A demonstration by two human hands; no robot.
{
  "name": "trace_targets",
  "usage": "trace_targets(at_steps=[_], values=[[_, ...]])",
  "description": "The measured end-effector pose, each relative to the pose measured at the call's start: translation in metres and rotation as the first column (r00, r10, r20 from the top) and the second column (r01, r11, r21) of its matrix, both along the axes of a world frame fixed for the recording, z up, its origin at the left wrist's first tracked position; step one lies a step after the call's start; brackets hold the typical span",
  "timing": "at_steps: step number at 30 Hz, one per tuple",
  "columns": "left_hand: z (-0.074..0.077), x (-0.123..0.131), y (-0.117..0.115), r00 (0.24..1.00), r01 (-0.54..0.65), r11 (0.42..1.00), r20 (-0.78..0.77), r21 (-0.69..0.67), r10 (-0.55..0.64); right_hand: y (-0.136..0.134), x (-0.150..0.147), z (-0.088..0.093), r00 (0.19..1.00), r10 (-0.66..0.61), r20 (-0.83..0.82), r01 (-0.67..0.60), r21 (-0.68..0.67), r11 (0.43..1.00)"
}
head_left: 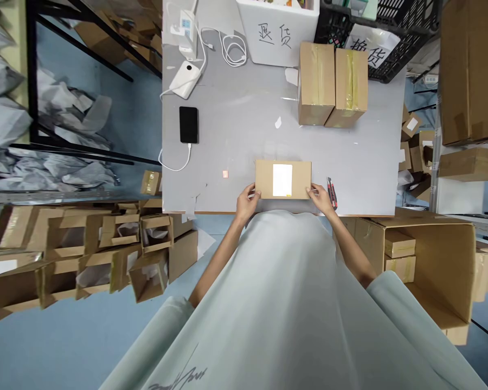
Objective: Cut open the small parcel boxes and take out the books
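A small brown cardboard box (264, 179) with a white label (282, 180) on its upper face lies at the table's near edge, right in front of me. My left hand (248, 203) grips its lower left corner, thumb on the face and fingers behind. At the lower right corner, my right hand (320, 199) pinches the box the same way. Just right of that hand lies a red and black box cutter (332, 193). Farther back on the right, two taller taped cardboard boxes (317, 81) stand side by side.
The grey table (236, 130) carries a black phone (188, 124) on a cable, a white power bank (185, 79), a white bin (278, 32) and a black crate (390, 59). Below right stands a large open carton (431, 265). Several open boxes (101, 254) fill the left floor.
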State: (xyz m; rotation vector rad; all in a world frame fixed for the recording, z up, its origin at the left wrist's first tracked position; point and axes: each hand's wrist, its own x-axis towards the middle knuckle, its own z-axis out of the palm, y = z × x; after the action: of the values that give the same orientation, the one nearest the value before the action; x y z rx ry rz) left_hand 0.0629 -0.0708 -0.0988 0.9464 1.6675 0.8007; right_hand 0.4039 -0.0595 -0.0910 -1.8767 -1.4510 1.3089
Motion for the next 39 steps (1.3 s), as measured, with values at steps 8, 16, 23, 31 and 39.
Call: trace_targets(at_steps=[8,16,23,31,39], values=[[-0.01,-0.002,-0.017,0.992,0.075,0.988,0.11,-0.133,-0.061,-0.031,0.012,-0.001,0.981,0.017,-0.191,-0.058,-0.212,0.975],[-0.011,0.0,-0.013,0.992,-0.026,0.993,0.116,-0.118,0.039,-0.025,-0.001,-0.006,0.999,-0.022,-0.049,0.019,-0.07,0.997],[0.01,0.003,-0.004,0.984,-0.178,0.983,0.006,-0.045,0.178,-0.007,-0.001,0.021,0.998,-0.067,0.013,0.066,0.058,0.996],[0.047,-0.003,0.01,0.976,-0.18,0.979,-0.104,0.098,0.19,0.015,-0.005,0.055,0.992,-0.089,0.086,0.075,0.151,0.986],[0.034,-0.005,0.009,0.974,-0.191,0.98,-0.109,0.057,0.197,0.019,-0.015,0.043,0.995,-0.098,0.026,0.095,0.114,0.989]])
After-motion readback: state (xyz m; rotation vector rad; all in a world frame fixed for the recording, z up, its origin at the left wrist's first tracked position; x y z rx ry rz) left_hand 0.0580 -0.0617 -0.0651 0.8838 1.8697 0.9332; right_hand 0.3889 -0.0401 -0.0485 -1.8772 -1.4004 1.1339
